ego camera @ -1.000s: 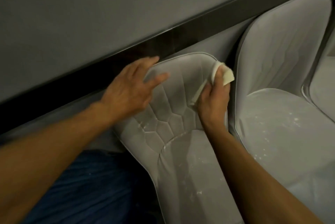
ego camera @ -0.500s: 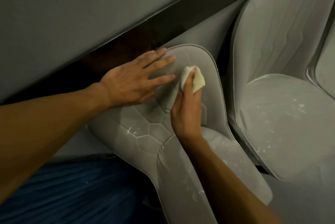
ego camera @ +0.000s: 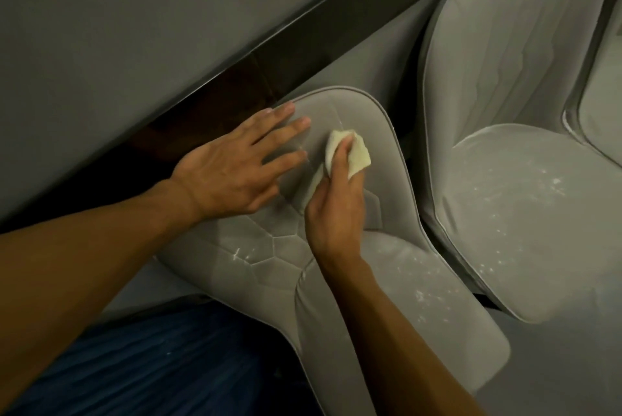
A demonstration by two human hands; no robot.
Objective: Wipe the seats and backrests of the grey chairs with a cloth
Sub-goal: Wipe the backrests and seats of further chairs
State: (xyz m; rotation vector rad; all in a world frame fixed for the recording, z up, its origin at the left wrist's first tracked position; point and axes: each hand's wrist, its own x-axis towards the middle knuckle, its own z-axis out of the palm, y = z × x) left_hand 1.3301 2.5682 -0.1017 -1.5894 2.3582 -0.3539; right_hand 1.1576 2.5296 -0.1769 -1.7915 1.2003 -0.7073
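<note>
Background: plain grey panel fills top left, can't tell if wall or table. Dark glossy band runs diagonally along its lower edge. Ribbed blue fabric bottom left, few white specks. Grey floor bottom right.

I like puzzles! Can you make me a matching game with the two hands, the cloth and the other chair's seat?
1 left hand
2 right hand
3 small cream fabric cloth
4 seat of the neighbouring grey padded chair

A speckled with white dust
B bunched against the grey quilted backrest
C lying flat, fingers straight
D curled round the cloth

Pairs: 1-C, 2-D, 3-B, 4-A
</note>
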